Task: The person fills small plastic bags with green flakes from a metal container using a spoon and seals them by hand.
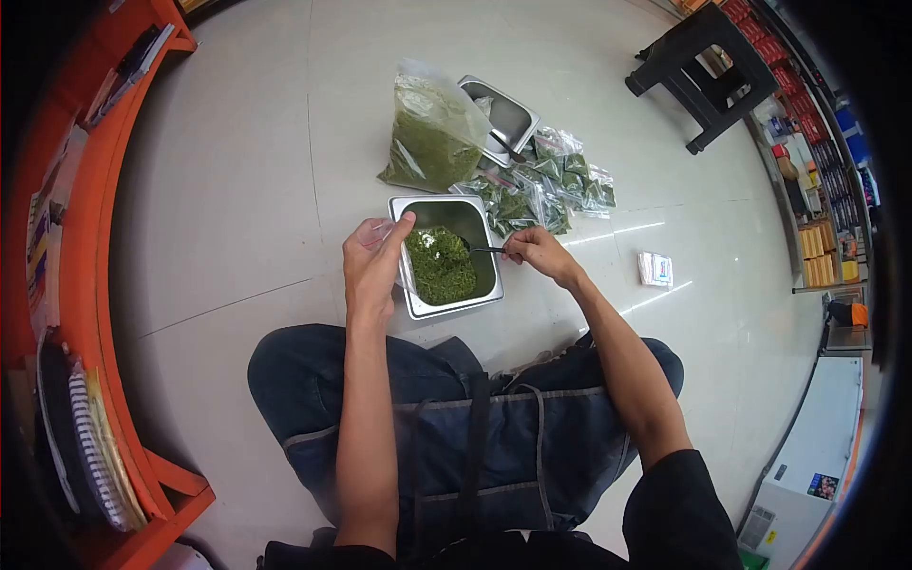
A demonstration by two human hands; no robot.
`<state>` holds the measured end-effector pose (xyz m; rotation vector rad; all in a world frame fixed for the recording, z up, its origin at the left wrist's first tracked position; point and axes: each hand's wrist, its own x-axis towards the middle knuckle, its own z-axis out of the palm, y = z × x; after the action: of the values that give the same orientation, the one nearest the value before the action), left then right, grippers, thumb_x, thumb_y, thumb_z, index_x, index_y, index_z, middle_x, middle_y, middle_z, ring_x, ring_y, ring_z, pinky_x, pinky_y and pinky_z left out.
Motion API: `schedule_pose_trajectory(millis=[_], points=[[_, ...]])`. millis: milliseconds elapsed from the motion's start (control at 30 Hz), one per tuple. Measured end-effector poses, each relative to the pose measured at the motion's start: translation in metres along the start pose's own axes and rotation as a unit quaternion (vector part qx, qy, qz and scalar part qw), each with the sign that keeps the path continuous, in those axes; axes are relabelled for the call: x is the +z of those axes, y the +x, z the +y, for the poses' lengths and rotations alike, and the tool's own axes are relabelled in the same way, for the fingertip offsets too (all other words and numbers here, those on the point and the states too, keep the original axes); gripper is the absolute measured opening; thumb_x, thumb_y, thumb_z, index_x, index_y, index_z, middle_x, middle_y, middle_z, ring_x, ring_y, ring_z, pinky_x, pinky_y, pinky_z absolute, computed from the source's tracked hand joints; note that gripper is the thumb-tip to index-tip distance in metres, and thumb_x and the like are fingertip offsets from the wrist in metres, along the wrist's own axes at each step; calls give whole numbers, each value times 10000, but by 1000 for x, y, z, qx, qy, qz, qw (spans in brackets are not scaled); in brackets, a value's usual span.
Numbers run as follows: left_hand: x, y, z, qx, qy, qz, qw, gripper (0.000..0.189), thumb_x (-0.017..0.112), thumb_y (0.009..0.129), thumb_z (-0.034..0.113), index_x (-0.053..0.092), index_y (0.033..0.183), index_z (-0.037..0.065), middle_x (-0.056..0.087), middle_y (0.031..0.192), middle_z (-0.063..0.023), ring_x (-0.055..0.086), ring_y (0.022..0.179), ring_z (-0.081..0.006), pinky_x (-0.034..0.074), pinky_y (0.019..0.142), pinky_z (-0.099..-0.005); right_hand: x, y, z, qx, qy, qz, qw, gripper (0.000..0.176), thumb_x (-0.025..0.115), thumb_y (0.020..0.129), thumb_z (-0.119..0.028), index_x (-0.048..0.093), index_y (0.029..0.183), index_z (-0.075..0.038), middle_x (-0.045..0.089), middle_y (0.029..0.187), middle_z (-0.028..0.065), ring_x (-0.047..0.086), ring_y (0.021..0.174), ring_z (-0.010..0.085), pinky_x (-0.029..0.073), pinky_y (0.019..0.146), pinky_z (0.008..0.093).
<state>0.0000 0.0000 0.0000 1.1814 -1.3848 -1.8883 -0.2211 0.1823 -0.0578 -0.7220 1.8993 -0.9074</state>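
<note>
A square steel pan stands on the floor before my crossed legs, partly filled with chopped green herb. My left hand is closed on a small clear plastic bag at the pan's left rim, thumb on top. From the right, my right hand grips the dark handle of a spoon, whose far end reaches into the pan over the herb. Just behind the pan, a large clear bag of green herb stands upright.
Several filled zip bags lie in a pile beyond my right hand. A second steel pan sits behind them. A small white packet lies to the right. An orange shelf borders the left; a black stool stands at far right.
</note>
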Motion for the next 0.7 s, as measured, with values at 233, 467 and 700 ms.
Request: schedule_pose_trajectory(millis=[233, 467, 700], points=[[3, 0, 1, 11, -23, -5, 1000, 351, 826, 819, 290, 662, 929, 0, 605, 823, -14, 485, 707, -81, 351, 620, -243, -1, 2, 7, -5, 15, 9, 1000, 245, 579, 863, -192, 707, 758, -12, 560, 632, 14, 499, 628, 107, 387, 625, 271], [0, 4, -5, -3, -13, -10, 1000, 414, 821, 823, 297, 661, 976, -53, 653, 892, -82, 572, 840, -153, 448, 774, -284, -1, 5, 10, -17, -10, 34, 999, 263, 569, 857, -211, 704, 744, -15, 557, 624, 12, 499, 619, 108, 387, 603, 280], [0, 4, -4, -5, 6, 3, 1000, 440, 823, 821, 307, 662, 997, -63, 659, 919, -99, 581, 867, -162, 455, 789, -289, -1, 4, 9, -38, -47, 47, 997, 259, 581, 843, -219, 706, 746, -14, 531, 580, 14, 482, 578, 112, 382, 571, 289]])
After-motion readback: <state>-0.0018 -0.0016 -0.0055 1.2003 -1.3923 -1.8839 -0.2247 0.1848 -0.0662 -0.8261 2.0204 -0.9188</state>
